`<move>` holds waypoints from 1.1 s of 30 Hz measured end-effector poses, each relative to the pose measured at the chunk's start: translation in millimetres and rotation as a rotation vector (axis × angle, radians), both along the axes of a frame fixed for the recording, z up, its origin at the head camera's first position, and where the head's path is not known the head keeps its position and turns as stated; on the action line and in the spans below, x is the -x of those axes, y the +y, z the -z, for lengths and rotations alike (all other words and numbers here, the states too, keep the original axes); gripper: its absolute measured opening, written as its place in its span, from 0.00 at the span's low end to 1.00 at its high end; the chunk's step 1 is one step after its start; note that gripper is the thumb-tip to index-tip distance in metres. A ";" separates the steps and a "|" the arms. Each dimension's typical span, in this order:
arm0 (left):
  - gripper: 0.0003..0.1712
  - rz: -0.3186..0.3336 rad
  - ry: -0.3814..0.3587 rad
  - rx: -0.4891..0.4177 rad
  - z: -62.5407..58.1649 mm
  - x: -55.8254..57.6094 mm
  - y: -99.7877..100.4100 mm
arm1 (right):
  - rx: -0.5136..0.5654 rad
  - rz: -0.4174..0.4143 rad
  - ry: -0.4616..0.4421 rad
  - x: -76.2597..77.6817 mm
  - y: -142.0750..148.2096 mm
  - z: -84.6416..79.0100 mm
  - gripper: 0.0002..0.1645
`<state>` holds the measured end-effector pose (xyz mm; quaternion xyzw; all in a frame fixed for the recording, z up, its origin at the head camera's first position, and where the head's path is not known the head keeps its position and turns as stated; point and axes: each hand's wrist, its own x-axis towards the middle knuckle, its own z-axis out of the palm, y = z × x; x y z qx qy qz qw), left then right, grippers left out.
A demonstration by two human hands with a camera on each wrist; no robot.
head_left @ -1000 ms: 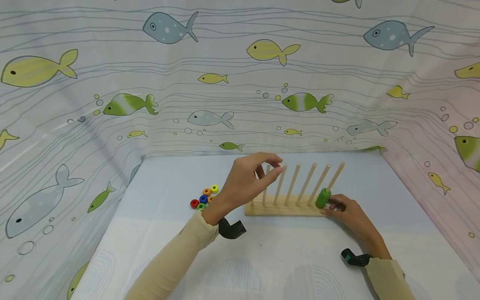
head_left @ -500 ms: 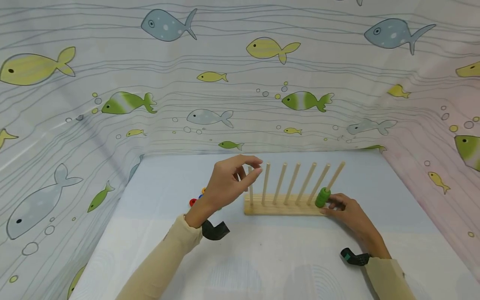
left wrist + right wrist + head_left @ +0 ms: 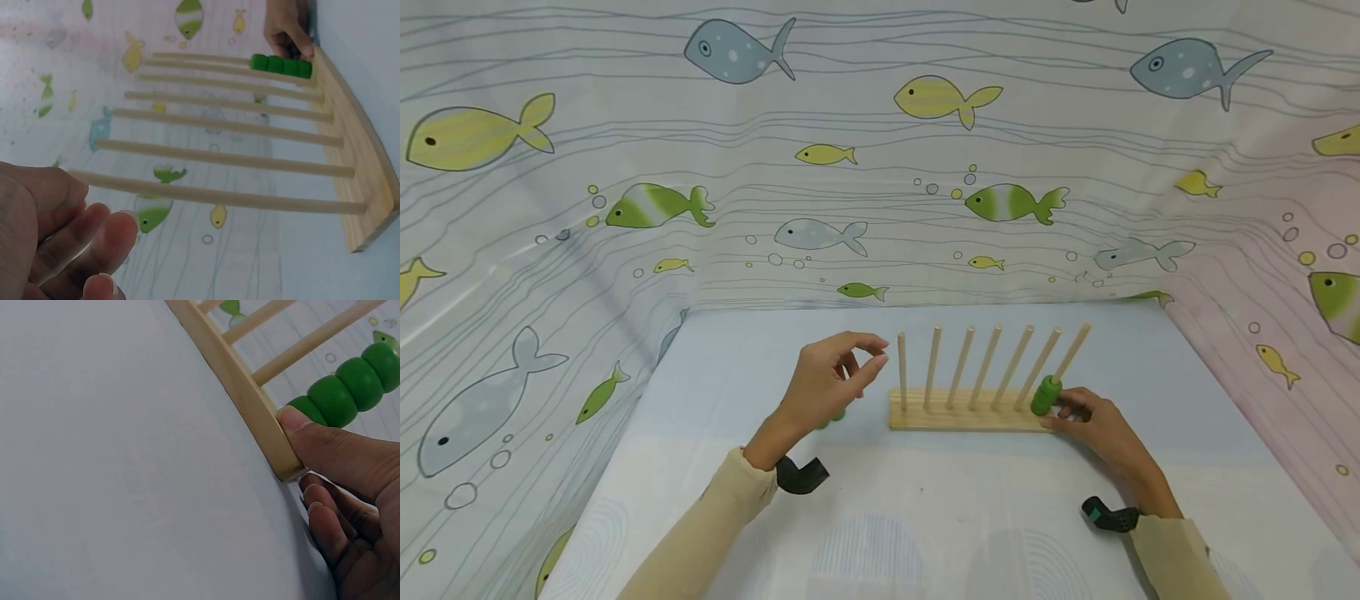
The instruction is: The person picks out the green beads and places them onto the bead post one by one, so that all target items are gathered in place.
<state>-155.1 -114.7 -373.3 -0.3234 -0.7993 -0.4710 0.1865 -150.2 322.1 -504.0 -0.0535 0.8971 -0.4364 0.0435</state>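
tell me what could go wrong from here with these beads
The loose beads, partly hidden behind the left hand, might get nudged and roll. That hand could also bump the leftmost peg, which looks close to it. The right hand grips just one end of the base, so such a bump might swivel it.

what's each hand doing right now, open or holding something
Left hand: open, fingers loosely curled, holding nothing.
Right hand: holding the end of the wooden rack.

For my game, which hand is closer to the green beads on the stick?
Right. The right hand is beside the green beads, holding one end of the wooden base; the left hand is beyond the other end.
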 end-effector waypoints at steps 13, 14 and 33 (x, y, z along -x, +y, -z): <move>0.10 -0.097 -0.064 0.055 29.5 -3.2 -32.5 | -0.014 0.007 -0.004 -0.3 0.9 0.8 0.36; 0.11 -0.103 -0.071 0.056 31.6 -3.8 -34.6 | -0.012 0.006 -0.002 -0.1 1.0 0.9 0.36; 0.11 -0.190 -0.247 0.131 67.4 -14.5 -74.4 | 0.018 0.004 -0.009 0.8 1.1 2.3 0.35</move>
